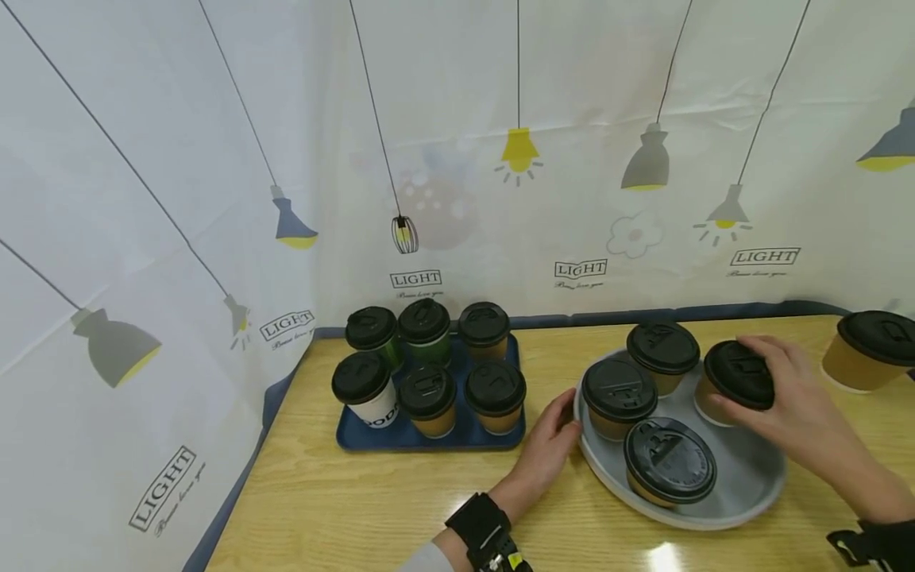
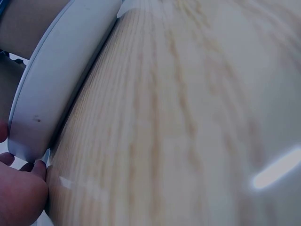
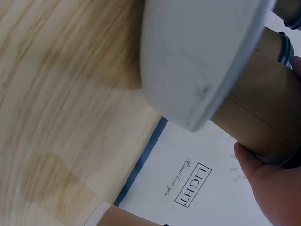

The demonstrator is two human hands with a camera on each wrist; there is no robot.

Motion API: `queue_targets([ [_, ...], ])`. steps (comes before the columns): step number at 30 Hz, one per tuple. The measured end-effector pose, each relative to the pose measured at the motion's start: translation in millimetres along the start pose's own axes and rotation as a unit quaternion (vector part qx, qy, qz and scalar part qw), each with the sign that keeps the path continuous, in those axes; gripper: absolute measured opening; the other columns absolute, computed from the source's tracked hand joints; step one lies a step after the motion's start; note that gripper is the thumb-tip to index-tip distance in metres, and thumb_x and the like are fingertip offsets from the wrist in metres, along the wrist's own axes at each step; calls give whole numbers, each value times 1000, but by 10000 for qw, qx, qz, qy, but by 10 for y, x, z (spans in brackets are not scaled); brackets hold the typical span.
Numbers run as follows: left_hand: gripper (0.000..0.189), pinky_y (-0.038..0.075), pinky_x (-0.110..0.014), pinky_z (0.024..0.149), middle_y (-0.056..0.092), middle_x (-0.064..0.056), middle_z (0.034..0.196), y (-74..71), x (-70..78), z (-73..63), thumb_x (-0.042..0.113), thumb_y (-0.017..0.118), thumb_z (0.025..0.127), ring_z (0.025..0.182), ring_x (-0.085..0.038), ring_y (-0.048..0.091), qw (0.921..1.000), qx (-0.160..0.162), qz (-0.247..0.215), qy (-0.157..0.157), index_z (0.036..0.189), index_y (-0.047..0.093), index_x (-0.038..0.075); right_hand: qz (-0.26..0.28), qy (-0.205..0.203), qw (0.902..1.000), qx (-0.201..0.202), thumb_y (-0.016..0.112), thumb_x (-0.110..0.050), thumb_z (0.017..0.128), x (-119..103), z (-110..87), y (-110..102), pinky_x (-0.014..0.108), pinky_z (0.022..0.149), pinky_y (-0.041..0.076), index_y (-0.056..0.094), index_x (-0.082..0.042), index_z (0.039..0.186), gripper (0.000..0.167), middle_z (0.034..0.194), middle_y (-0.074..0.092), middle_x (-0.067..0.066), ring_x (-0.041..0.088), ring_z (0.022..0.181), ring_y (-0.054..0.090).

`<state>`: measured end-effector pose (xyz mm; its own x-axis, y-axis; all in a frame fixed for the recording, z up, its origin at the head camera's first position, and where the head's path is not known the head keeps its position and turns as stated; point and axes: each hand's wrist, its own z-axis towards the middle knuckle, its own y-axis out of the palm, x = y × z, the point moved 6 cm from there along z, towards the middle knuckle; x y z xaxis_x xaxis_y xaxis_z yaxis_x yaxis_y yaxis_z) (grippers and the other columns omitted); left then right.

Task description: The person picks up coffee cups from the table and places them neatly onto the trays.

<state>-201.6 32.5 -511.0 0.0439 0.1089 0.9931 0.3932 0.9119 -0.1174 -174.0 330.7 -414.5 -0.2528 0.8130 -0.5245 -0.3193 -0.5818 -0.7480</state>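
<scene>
A round grey tray (image 1: 750, 488) carries several brown paper cups with black lids, among them a front cup (image 1: 669, 465) and a left cup (image 1: 619, 397). With thumb and fingers around its lid, my right hand (image 1: 801, 401) holds the right-hand cup (image 1: 739, 377), which stands slightly tilted over the tray. Its brown side shows above the rim in the right wrist view. At the tray's left rim, my left hand (image 1: 546, 445) grips the edge. The left wrist view shows its fingertips (image 2: 38, 168) at the underside of the tray wall (image 2: 61, 75).
On the left, a blue rectangular tray (image 1: 457, 438) bears several black-lidded cups, green, white and brown. Another brown cup (image 1: 861, 357) stands on the wooden table (image 1: 322, 508) at the far right. A lamp-printed white sheet (image 1: 457, 95) hangs behind and to the left.
</scene>
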Motion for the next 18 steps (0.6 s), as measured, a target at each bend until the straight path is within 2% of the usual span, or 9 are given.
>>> queue_targets([
  [6,53,34,-30,117,41,-6,160,4,1,-3,23,47,109,147,-21,40,9999,-30,-123,36,160,38,11,0,-125,9999,-70,94,-15,73,40,6,82,79,93,34,39,5,149,95,143,34,38,58,124,36],
  [18,53,34,-31,118,39,-6,162,-2,9,-17,23,45,110,149,-22,38,9999,-104,-68,42,161,36,12,-64,100,9996,-253,92,-21,78,83,22,113,75,87,36,37,4,151,95,144,33,37,56,124,36],
])
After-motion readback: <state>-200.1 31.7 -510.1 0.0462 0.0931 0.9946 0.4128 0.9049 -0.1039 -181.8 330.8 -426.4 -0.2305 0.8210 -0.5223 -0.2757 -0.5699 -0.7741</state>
